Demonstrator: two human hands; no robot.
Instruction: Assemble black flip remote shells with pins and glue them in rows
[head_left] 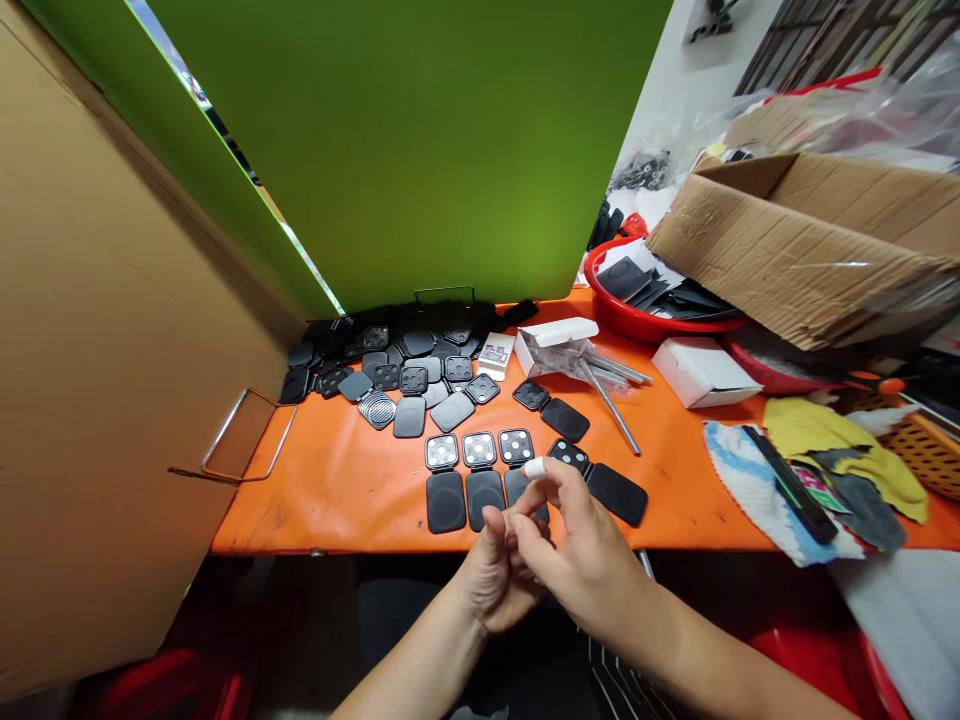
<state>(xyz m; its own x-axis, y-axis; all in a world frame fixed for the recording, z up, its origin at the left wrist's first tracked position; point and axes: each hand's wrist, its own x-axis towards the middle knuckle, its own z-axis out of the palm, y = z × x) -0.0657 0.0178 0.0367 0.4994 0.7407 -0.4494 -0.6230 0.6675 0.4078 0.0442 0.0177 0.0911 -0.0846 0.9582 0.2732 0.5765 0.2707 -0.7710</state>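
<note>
Over the table's front edge, my left hand (499, 585) and my right hand (581, 530) meet, their fingertips pinched together. Whatever lies between the fingers is hidden or too small to make out. A white wrap (534, 467) covers a fingertip of my right hand. Just beyond, three black hinged two-part pieces stand in a row: a left one (446, 502), a middle one (485, 498) and a right one (516, 447) partly covered by my fingers. Their upper squares show pale round dots. Another hinged piece (619, 493) lies slanted beside my right hand.
A heap of black hinged pieces (412, 380) covers the back left of the orange table (337, 510). Metal rods (611, 405) stick out of an opened white box (559, 332). Cloths (847, 450) lie right. A wire handle (247, 435) juts from the left cardboard (97, 350).
</note>
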